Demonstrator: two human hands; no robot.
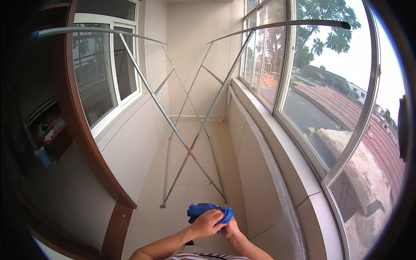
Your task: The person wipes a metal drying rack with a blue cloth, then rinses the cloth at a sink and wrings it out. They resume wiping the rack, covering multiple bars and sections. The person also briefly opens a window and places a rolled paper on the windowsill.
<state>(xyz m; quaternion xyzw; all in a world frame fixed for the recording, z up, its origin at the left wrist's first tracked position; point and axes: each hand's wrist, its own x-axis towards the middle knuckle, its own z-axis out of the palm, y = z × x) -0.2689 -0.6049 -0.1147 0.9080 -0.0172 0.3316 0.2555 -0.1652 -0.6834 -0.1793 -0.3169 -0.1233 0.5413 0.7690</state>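
Observation:
A blue cloth (203,209) is bunched up between my two hands, low in the middle of the view. My left hand (206,223) lies over its near side with the fingers closed on the fabric. Against the cloth's right underside is my right hand (230,228), its fingers partly hidden by the cloth and the other hand. Just beyond them stands a folding metal drying rack (169,116) with crossed legs, rust at the crossing, and two long top rails reaching out left and right. Neither hand touches the rack.
A wall with a white-framed window (113,65) runs along the left, beside a brown door frame (78,113). On the right are sliding windows (282,81) above a ledge (276,136) and a plastic-wrapped pipe (273,162). The rack's feet rest on the pale floor (146,224).

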